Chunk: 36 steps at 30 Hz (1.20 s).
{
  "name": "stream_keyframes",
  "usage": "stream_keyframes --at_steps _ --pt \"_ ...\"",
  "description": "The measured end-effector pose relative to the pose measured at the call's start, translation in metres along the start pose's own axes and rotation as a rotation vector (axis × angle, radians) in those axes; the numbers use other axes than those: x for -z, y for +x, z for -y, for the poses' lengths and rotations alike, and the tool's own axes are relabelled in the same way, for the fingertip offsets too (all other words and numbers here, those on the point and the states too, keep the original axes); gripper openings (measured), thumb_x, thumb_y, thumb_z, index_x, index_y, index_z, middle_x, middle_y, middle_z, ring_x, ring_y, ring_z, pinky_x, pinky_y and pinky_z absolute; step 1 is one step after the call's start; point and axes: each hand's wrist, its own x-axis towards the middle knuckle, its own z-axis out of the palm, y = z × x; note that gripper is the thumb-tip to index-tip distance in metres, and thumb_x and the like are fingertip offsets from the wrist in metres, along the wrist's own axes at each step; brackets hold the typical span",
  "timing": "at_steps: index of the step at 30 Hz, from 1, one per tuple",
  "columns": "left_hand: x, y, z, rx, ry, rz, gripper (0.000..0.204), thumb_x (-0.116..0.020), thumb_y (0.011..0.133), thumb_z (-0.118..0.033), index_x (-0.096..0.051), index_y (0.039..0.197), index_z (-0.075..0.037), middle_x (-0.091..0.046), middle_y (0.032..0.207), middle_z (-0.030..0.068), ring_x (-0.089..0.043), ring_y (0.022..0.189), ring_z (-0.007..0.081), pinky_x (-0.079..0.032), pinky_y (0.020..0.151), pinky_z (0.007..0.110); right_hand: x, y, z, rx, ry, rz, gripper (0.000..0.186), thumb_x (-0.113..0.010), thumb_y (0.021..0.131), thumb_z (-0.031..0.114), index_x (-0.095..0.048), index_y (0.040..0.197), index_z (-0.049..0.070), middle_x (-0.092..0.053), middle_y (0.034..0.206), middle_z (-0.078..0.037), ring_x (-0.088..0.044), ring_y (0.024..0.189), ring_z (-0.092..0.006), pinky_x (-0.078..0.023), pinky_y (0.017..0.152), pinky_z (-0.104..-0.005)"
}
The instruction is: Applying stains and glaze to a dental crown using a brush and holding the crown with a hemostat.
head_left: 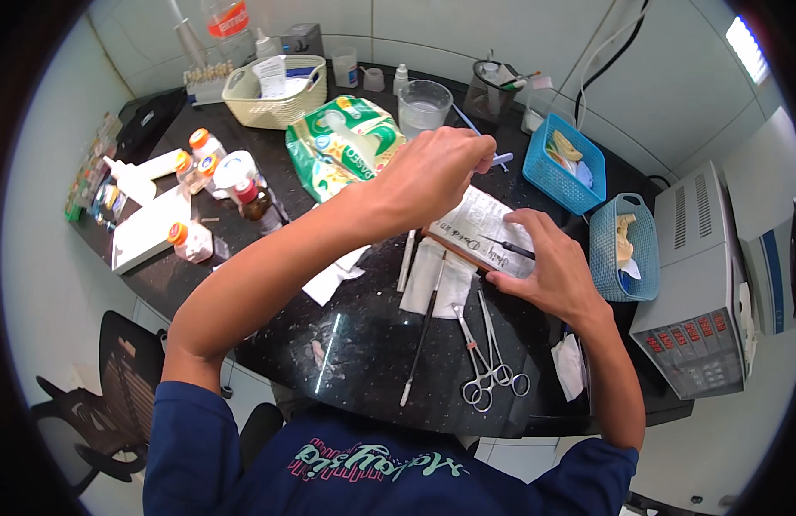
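Observation:
My left hand [437,168] reaches forward above the table, fingers curled closed. Whatever it may hold is hidden; a pale blue stick with a short crosspiece [501,161] shows just past its fingertips. My right hand [555,267] is closed round the right end of a flat pad topped with a handwritten paper sheet [467,225], thumb at the near edge and fingers at the far one. A thin pointed tool with a black handle [512,247] crosses the sheet toward that palm. Just nearer lie a folded white tissue [437,279], a slim dark brush [426,331] and scissor-handled clamps [477,365].
Behind stand a green tissue pack [329,142], a glass of clear liquid [422,107] and a cream basket [273,107]. Small orange-capped bottles [191,243] crowd the left. Blue baskets [566,163] and a grey machine with red displays [691,284] line the right.

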Motion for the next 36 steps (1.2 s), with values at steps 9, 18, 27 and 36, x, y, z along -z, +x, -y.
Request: stream_keyframes --at_steps 9,18,27,36 --pt "0.039 -0.074 0.027 0.127 0.232 -0.057 0.012 -0.057 0.076 0.005 -0.057 0.088 0.003 -0.061 0.088 0.0191 -0.061 0.082 0.0369 -0.048 0.074 0.043 0.016 0.008 -0.002 -0.231 0.038 -0.184 0.063 -0.075 0.068 0.043 -0.054 0.109 -0.001 -0.062 0.100 -0.024 -0.062 0.091 -0.0349 -0.048 0.081 -0.0401" --pt "0.039 -0.091 0.055 0.242 0.347 -0.009 0.015 -0.060 0.075 0.004 -0.059 0.089 0.001 -0.059 0.091 0.0180 -0.059 0.088 0.0370 -0.046 0.077 0.043 -0.012 0.064 -0.012 -0.376 -0.003 -0.217 0.072 -0.070 0.068 0.060 -0.058 0.105 -0.001 -0.066 0.086 -0.020 -0.066 0.079 -0.0306 -0.050 0.072 -0.0384" --pt "0.050 -0.095 0.029 0.286 0.310 -0.017 0.012 -0.063 0.080 -0.004 -0.059 0.090 0.000 -0.060 0.095 0.0157 -0.060 0.086 0.0361 -0.046 0.074 0.043 -0.024 0.086 -0.005 -0.421 -0.140 -0.153 0.070 -0.072 0.066 0.055 -0.059 0.106 -0.001 -0.067 0.087 -0.020 -0.066 0.081 -0.0329 -0.052 0.072 -0.0396" --pt "0.049 -0.095 -0.022 0.090 0.191 -0.036 0.017 -0.064 0.080 -0.006 -0.059 0.095 0.001 -0.060 0.101 0.0143 -0.060 0.092 0.0335 -0.048 0.080 0.040 -0.023 0.069 -0.003 -0.367 -0.231 -0.169 0.059 -0.070 0.073 0.052 -0.065 0.101 0.001 -0.065 0.096 -0.017 -0.064 0.090 -0.0290 -0.051 0.077 -0.0395"
